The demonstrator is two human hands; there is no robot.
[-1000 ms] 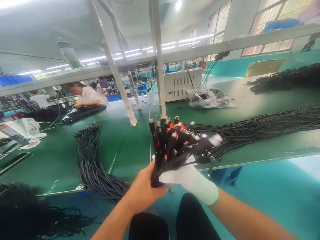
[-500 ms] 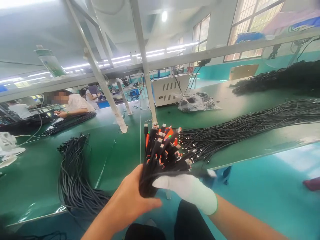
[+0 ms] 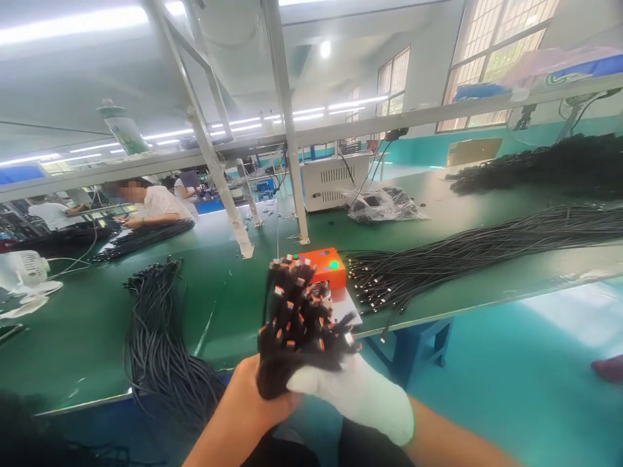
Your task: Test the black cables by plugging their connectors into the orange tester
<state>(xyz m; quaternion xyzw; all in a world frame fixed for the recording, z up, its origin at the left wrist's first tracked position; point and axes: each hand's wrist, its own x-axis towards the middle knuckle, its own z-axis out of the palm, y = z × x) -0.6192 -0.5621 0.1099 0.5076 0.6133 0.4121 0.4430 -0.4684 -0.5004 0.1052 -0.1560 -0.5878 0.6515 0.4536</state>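
Both hands, bare left [image 3: 248, 405] and gloved right [image 3: 355, 399], clasp one cable bundle [image 3: 296, 324] at lower centre, plugs up, evening the ends; orange box [image 3: 325, 266] behind.

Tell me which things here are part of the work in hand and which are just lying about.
In hand:
- cable bundle, plug ends up
- left hand, bare, grip closed on it
- right hand, white glove, grip closed on it

Lying about:
- orange box
- cables on the table
- cables over the edge
- white machine
- plastic bag
- fan
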